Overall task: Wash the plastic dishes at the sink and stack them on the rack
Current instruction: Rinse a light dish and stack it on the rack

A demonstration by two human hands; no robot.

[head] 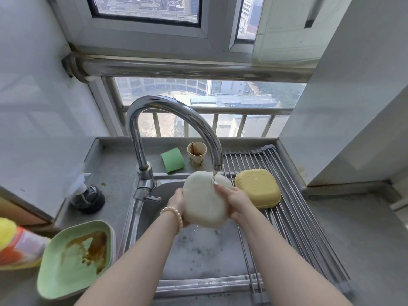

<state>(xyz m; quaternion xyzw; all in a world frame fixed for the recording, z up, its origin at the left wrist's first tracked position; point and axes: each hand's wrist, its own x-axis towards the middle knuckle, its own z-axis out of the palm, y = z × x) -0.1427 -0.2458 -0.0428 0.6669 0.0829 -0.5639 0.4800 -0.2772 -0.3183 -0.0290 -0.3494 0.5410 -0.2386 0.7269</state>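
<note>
1. Around you: a green plate (76,260) smeared brown sits at lower left on the counter (114,164), stacked on another plate whose edge just shows. A colourful bottle (17,246) is at the far left edge, and a dark pump bottle (88,197) stands above the plate. A green sponge (172,159) and a stained paper cup (196,153) stand behind the sink (198,257), beside the faucet (154,120).
2. A yellow dish (257,188) lies upside down on the rack (293,217), right of centre, just beside your right hand (237,200).
3. You hold the white dish (205,198) at frame centre over the sink, under the running stream. Its underside faces you, tilted nearly upright, long axis running top to bottom.
4. Your left hand (177,200) grips its left edge, fingers hidden behind it; your right hand's fingers curl over the right edge.
5. The sink holds foamy water. The counter is grey steel, and a window (207,111) behind it overlooks city buildings.
</note>
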